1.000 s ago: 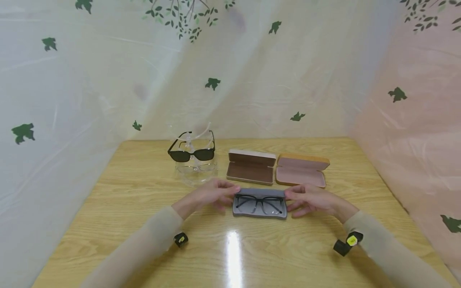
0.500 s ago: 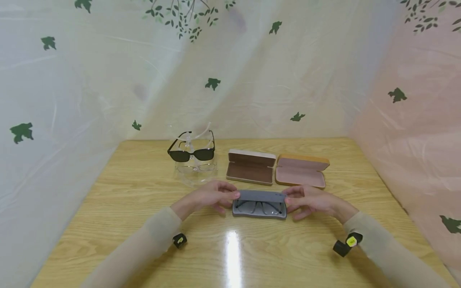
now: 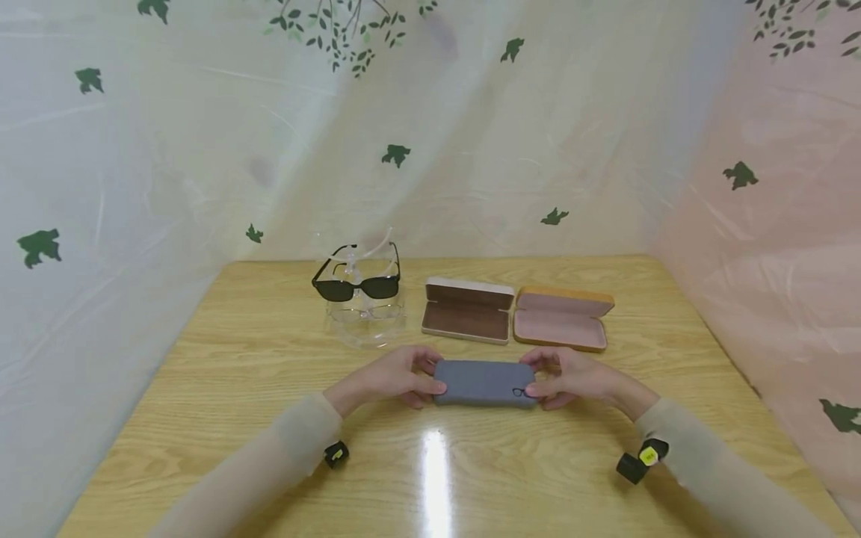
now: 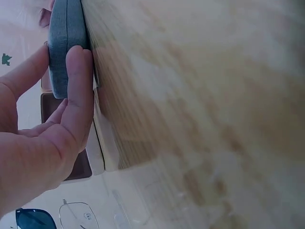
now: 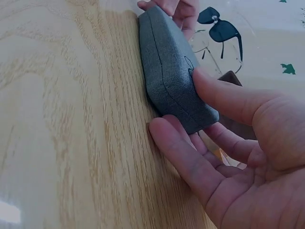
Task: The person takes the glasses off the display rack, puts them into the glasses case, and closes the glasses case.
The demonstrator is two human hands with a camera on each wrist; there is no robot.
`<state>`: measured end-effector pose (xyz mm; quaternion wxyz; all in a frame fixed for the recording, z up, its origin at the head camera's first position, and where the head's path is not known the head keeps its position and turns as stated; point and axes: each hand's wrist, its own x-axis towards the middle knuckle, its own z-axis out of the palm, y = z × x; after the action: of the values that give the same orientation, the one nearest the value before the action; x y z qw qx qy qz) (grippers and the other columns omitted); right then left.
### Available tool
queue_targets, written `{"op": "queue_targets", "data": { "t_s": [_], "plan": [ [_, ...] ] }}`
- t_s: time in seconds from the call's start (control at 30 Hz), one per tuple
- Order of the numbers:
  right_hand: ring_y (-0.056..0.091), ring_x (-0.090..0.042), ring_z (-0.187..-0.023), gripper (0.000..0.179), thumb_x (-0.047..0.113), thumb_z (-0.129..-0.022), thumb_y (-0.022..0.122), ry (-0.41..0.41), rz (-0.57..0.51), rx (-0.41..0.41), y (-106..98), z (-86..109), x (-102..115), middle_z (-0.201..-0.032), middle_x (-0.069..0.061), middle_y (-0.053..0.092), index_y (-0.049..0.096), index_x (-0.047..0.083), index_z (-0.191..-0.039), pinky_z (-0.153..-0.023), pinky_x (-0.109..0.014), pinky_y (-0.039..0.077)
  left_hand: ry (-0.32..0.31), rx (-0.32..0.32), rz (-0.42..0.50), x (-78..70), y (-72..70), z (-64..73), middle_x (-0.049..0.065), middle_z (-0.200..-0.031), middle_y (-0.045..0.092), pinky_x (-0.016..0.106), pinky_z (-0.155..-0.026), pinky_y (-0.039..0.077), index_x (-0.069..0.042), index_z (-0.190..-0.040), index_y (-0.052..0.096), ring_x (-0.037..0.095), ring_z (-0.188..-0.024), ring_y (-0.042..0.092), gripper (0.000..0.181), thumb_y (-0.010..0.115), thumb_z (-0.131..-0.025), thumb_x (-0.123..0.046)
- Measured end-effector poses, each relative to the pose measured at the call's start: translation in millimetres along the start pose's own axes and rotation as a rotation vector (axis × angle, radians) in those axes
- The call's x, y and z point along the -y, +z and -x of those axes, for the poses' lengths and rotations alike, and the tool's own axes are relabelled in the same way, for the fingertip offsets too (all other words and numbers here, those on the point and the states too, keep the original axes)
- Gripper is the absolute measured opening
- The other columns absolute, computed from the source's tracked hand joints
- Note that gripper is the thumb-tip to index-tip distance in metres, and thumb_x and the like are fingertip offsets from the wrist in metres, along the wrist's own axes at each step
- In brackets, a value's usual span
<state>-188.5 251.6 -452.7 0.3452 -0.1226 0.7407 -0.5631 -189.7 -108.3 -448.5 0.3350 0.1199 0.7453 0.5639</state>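
A grey-blue glasses case point(image 3: 479, 382) lies closed on the wooden table, a small glasses emblem near its right end. My left hand point(image 3: 398, 378) grips the case's left end, thumb on the lid and fingers along the side. At the other end my right hand point(image 3: 580, 378) holds it the same way, its thumb beside the emblem. In the right wrist view the seam of the case point(image 5: 174, 71) runs shut along its side. The black-framed glasses are hidden inside the case.
Behind the case stand two opened glasses cases, one brown-lined point(image 3: 466, 320) and one orange with pink lining point(image 3: 560, 327). To their left, a clear stand point(image 3: 366, 338) bears black sunglasses point(image 3: 359, 289) and thin-rimmed glasses point(image 3: 365, 314). A patterned curtain point(image 3: 464, 149) hangs behind.
The grey-blue case's lid has swung down toward me and closed over the black-framed glasses. Both thumbs have come forward and down with the lid.
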Motion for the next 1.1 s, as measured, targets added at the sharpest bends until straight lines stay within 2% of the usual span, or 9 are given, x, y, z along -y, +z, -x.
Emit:
{"op": "queue_targets", "data": {
  "t_s": [0.4, 0.63, 0.7, 0.8, 0.9, 0.97, 1.1],
  "plan": [
    [0.067, -0.030, -0.093, 0.067, 0.015, -0.093, 0.076, 0.003, 0.012, 0.000, 1, 5.7, 3, -0.129, -0.023, 0.046, 0.039, -0.008, -0.143, -0.080, -0.048, 0.061, -0.019, 0.017, 0.025, -4.3, 3.1, -2.3, 0.020, -0.128, 0.052, 0.040, -0.073, 0.063, 0.003, -0.143, 0.047, 0.028, -0.084, 0.071, 0.063, 0.079, -0.091, -0.012],
    [0.066, -0.025, -0.084, 0.064, 0.019, -0.091, 0.079, -0.015, 0.184, -0.023, 6, 1.3, 17, -0.125, -0.021, 0.051, 0.047, -0.008, -0.139, -0.071, -0.046, 0.063, -0.032, -0.006, 0.005, -2.1, 2.6, 0.0, 0.020, -0.127, 0.053, 0.039, -0.073, 0.063, 0.002, -0.143, 0.047, 0.027, -0.085, 0.070, 0.064, 0.079, -0.090, -0.012],
    [0.066, -0.028, -0.090, 0.061, 0.021, -0.091, 0.079, -0.028, 0.240, -0.019, 6, -0.2, 20, -0.125, -0.019, 0.053, 0.049, -0.007, -0.137, -0.071, -0.045, 0.063, -0.027, -0.013, -0.022, -2.7, 1.8, 2.4, 0.019, -0.127, 0.054, 0.039, -0.072, 0.063, 0.002, -0.143, 0.047, 0.027, -0.085, 0.070, 0.063, 0.079, -0.091, -0.013],
    [0.065, -0.028, -0.101, 0.056, 0.026, -0.091, 0.079, -0.094, 0.408, -0.042, 3, -2.7, 25, -0.124, -0.013, 0.060, 0.057, -0.003, -0.134, -0.079, -0.040, 0.061, -0.004, -0.007, -0.091, -6.3, 0.2, 5.9, 0.018, -0.127, 0.055, 0.039, -0.070, 0.063, 0.000, -0.143, 0.048, 0.025, -0.086, 0.069, 0.061, 0.078, -0.092, -0.016],
    [0.063, -0.029, -0.112, 0.051, 0.027, -0.092, 0.078, -0.185, 0.533, -0.080, 1, -5.4, 32, -0.123, -0.014, 0.065, 0.062, -0.003, -0.130, -0.089, -0.038, 0.057, 0.036, 0.004, -0.152, -9.4, -4.8, 9.5, 0.016, -0.127, 0.056, 0.040, -0.069, 0.063, -0.002, -0.143, 0.048, 0.026, -0.089, 0.068, 0.061, 0.077, -0.093, -0.020],
    [0.067, -0.031, -0.107, 0.046, 0.022, -0.094, 0.076, -0.267, 0.556, -0.090, 1, -9.0, 38, -0.122, -0.019, 0.066, 0.063, -0.006, -0.126, -0.091, -0.041, 0.056, 0.078, 0.002, -0.180, -9.7, -11.0, 11.8, 0.016, -0.126, 0.056, 0.042, -0.069, 0.062, -0.002, -0.143, 0.048, 0.028, -0.090, 0.068, 0.061, 0.077, -0.094, -0.022],
    [0.068, -0.030, -0.107, 0.040, 0.019, -0.096, 0.073, -0.367, 0.551, -0.102, 6, -17.9, 55, -0.125, -0.022, 0.065, 0.063, -0.006, -0.126, -0.096, -0.050, 0.054, 0.181, -0.040, -0.186, -10.0, -29.0, 17.8, 0.016, -0.122, 0.059, 0.046, -0.073, 0.061, 0.001, -0.140, 0.052, 0.036, -0.094, 0.068, 0.053, 0.072, -0.097, -0.022]
  ]
}}
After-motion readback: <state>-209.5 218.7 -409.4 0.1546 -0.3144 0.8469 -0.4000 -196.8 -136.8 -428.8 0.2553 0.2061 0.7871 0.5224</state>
